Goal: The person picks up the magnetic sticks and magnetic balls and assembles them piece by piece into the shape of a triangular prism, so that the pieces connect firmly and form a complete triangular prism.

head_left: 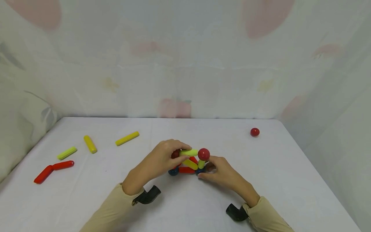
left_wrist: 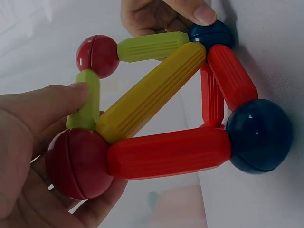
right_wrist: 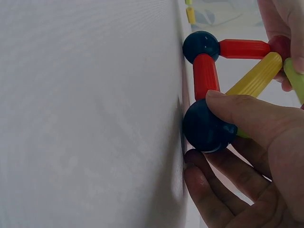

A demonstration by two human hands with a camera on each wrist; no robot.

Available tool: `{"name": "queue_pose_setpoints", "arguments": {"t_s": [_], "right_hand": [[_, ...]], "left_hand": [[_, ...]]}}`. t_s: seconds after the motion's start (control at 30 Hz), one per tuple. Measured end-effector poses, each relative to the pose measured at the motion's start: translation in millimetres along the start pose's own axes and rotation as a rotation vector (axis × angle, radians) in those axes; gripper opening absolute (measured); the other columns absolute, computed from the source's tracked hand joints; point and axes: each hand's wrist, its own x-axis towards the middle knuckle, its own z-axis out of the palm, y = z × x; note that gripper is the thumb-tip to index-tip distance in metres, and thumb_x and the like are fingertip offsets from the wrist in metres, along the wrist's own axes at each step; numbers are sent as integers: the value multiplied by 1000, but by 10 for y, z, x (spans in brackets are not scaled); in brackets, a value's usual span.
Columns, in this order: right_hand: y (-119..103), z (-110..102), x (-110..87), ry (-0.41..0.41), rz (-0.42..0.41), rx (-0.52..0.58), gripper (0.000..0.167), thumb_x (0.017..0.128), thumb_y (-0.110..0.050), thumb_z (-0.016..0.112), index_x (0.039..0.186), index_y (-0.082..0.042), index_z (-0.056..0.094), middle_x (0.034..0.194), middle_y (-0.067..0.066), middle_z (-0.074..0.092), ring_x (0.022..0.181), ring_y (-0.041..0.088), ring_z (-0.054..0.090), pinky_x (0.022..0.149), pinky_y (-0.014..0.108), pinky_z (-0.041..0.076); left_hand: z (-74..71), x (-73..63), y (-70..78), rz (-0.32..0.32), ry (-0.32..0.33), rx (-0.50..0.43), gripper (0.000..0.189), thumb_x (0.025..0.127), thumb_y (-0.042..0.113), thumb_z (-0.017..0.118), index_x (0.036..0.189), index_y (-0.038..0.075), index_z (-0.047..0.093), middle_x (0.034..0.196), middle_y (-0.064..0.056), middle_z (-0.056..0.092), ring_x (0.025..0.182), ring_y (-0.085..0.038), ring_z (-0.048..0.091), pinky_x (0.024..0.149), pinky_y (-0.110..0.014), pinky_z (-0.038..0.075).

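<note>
A frame of ball-and-stick building pieces stands on the table between the hands. My left hand [head_left: 162,159] pinches the light green rod [head_left: 189,152] along its top, thumb on the near side, fingers behind it and the red ball [left_wrist: 78,164] at its left end. Another red ball [head_left: 204,154] joins that rod's right end to an upright light green rod [left_wrist: 153,46]. My right hand [head_left: 224,174] grips the dark blue ball [right_wrist: 206,126] at the lower right corner. From that ball a yellow rod [left_wrist: 152,92] slants up, and a red rod [right_wrist: 205,76] runs to a second blue ball [right_wrist: 201,46].
Loose on the left side lie two yellow rods [head_left: 127,138], a light green rod [head_left: 67,153] and two red rods [head_left: 44,174] touching end to end. A single red ball [head_left: 255,132] sits at the back right of the white-covered table [head_left: 290,180]. Patterned cloth [head_left: 203,64] hangs behind.
</note>
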Motion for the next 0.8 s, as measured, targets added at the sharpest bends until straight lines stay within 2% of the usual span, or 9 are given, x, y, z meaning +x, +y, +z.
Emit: {"name": "queue_pose_setpoints", "arguments": {"t_s": [0.17, 0.27, 0.43, 0.57, 0.8], "right_hand": [[1, -1, -2, 4, -19, 5, 42, 83, -22, 81, 119, -11, 64, 107, 0, 71, 91, 13, 68, 83, 23, 55], [6, -1, -3, 2, -17, 3, 41, 83, -23, 81, 118, -12, 64, 106, -1, 71, 91, 12, 67, 83, 23, 55], [8, -8, -8, -8, -17, -16, 35, 85, -21, 79, 114, -12, 64, 105, -1, 70, 91, 12, 67, 84, 25, 55], [26, -25, -13, -12, -21, -27, 31, 88, -19, 75, 115, -11, 61, 107, 0, 67, 96, 15, 66, 87, 30, 56], [79, -45, -11, 17, -45, -54, 28, 93, -15, 69, 117, -7, 58, 113, 7, 59, 101, 21, 65, 88, 31, 56]], "left_hand": [[8, -12, 3, -22, -17, 14, 27, 87, 16, 76, 113, 9, 72, 103, -1, 73, 85, -11, 57, 72, -20, 51], [-1, -17, 8, -15, -12, 20, 27, 88, 16, 76, 114, 10, 72, 103, 0, 73, 84, -11, 56, 71, -20, 51], [-60, -39, 7, 0, 36, 10, 24, 90, 20, 73, 113, 13, 72, 99, 5, 71, 83, -8, 57, 70, -20, 52], [-136, -55, 3, -4, 71, 14, 25, 91, 20, 72, 116, 14, 72, 104, 4, 73, 93, -12, 62, 77, -27, 55], [-253, -78, -36, -82, 95, 60, 28, 92, 19, 71, 119, 13, 70, 113, 1, 73, 98, -16, 64, 81, -33, 56]]}}
